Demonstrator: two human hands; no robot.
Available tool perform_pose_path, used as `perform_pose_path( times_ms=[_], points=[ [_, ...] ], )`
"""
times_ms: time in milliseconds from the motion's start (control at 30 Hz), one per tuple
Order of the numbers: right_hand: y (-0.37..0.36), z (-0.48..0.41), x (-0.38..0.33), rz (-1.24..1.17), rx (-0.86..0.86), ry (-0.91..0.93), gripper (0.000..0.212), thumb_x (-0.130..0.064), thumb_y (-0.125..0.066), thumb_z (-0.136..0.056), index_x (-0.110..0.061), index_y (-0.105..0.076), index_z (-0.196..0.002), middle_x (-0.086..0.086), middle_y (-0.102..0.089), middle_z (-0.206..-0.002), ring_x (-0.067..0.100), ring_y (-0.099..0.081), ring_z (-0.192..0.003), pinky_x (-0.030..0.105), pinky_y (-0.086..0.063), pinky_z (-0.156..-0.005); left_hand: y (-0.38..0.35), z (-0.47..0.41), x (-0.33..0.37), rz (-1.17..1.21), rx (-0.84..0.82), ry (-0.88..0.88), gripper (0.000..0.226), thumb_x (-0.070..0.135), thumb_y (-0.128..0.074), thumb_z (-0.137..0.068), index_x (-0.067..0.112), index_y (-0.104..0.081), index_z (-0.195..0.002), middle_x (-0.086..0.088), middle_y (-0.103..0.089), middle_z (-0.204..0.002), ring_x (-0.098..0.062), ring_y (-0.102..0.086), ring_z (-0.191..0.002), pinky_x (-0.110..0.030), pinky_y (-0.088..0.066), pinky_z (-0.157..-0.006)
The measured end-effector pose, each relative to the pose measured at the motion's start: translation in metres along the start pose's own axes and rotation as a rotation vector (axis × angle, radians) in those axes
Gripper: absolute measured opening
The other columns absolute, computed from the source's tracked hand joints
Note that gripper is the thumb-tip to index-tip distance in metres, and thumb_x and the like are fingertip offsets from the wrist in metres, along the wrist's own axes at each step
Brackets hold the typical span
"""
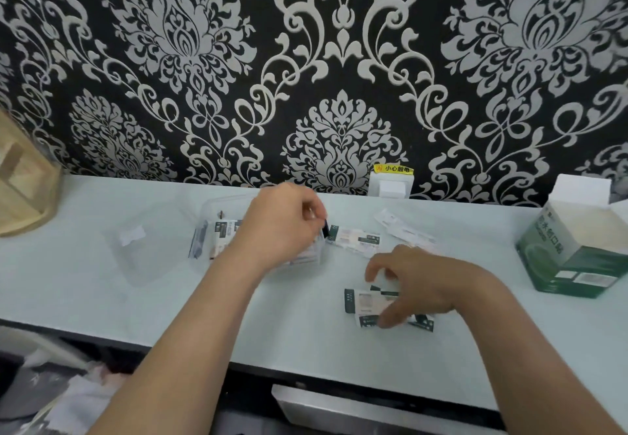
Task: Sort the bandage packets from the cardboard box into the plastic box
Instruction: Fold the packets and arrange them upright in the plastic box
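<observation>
White paper, dark end: a bandage packet (325,230) is pinched in the left hand (278,227) over the clear plastic box (209,205). The right hand (418,285) grips a small packet pile (360,302) mid-counter. The open green cardboard box (574,261) stands well right, and bare pale counter (299,332) runs to the near edge.

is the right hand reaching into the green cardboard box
No, the right hand grips loose bandage packets on the counter, well apart from the cardboard box.
</observation>
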State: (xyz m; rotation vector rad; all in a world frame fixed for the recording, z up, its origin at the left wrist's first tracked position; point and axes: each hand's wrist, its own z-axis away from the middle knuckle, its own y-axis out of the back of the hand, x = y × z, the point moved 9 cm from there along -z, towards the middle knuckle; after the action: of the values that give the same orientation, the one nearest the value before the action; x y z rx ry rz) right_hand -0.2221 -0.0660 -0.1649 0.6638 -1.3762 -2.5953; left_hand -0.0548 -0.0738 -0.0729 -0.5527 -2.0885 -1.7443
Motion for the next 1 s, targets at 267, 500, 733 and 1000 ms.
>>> perform_pose_path(
  times_ms=[267, 500, 733, 1000],
  points=[
    [0.0, 0.001, 0.01, -0.013, 0.164, 0.047, 0.031, -0.032, -0.077, -0.076, -0.016, -0.06, -0.097, -0.002, -0.057, -0.092, 0.017, -0.053, -0.086, 0.028, -0.043, -0.072, -0.115, 0.046, 0.058, -0.302, -0.434, -0.286, 0.036, 0.034, -0.07, -0.08, 0.022, -0.059, -0.113, 0.0, -0.056, -0.107, -0.02, -0.052, -0.103, -0.037, -0.048, -0.085],
    [0.006, 0.006, 0.028, -0.099, 0.229, 0.04, 0.037, -0.02, -0.075, -0.077, -0.029, -0.04, -0.07, -0.013, -0.044, -0.078, 0.004, -0.042, -0.067, 0.019, -0.032, -0.052, -0.129, 0.031, 0.052, -0.226, -0.439, -0.139, 0.034, 0.021, -0.068, -0.081, 0.022, -0.054, -0.112, -0.001, -0.061, -0.106, -0.021, -0.054, -0.1, -0.032, -0.045, -0.078],
    [0.011, 0.005, 0.053, -0.176, 0.23, -0.031, 0.026, -0.022, -0.075, -0.079, -0.028, -0.052, -0.091, -0.016, -0.042, -0.084, 0.011, -0.048, -0.083, 0.023, -0.037, -0.064, -0.136, 0.017, 0.055, -0.123, -0.417, -0.104, 0.033, 0.023, -0.074, -0.077, 0.027, -0.057, -0.105, 0.006, -0.052, -0.097, -0.015, -0.048, -0.096, -0.026, -0.037, -0.073],
    [0.039, -0.012, 0.111, -0.338, 0.648, -0.352, 0.057, -0.053, -0.064, -0.083, -0.027, -0.052, -0.132, 0.004, -0.045, -0.131, 0.026, -0.038, -0.125, 0.043, -0.037, -0.099, -0.133, -0.009, 0.057, -0.207, -0.165, -0.051, 0.049, 0.032, -0.049, -0.094, 0.024, -0.038, -0.141, -0.008, -0.027, -0.153, -0.028, -0.019, -0.14, -0.043, -0.022, -0.113]
  ],
)
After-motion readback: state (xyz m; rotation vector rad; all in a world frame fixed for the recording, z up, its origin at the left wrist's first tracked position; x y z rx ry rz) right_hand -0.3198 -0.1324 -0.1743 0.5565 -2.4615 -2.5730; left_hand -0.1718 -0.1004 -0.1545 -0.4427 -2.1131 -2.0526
